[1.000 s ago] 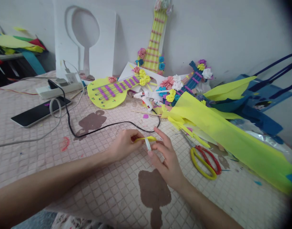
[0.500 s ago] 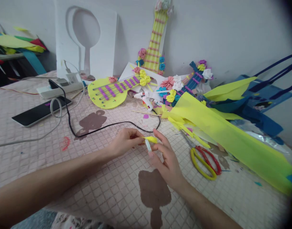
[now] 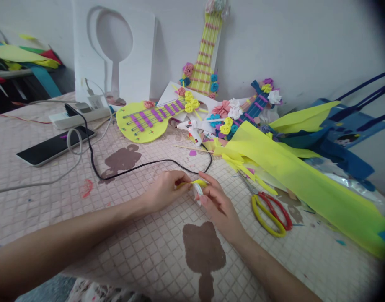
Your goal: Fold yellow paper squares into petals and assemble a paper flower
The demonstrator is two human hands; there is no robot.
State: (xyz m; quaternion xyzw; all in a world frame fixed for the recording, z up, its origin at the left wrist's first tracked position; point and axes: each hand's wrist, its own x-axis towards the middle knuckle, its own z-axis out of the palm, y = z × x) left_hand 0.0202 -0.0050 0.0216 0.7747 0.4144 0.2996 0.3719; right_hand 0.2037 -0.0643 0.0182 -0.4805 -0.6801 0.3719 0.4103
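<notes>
Between my hands, above the middle of the table, is a small strip of yellow paper (image 3: 200, 183) beside a short whitish stick (image 3: 197, 191). My left hand (image 3: 167, 189) pinches the left end of the yellow strip between thumb and fingers. On the other side, my right hand (image 3: 218, 206) holds the whitish stick with thumb and bent fingers, one finger stretched out above the yellow piece. The fingers partly hide both small pieces.
Scissors (image 3: 267, 214) and a long yellow sheet (image 3: 293, 180) lie right of my hands. Behind are a glue gun (image 3: 192, 131), a yellow paper guitar (image 3: 143, 121) and a black cable (image 3: 138, 166). A phone (image 3: 54, 147) and power strip (image 3: 79, 117) lie left.
The whitish stick has tilted and shifted slightly right and down with my right fingers. My left fingers have turned inward around the yellow strip.
</notes>
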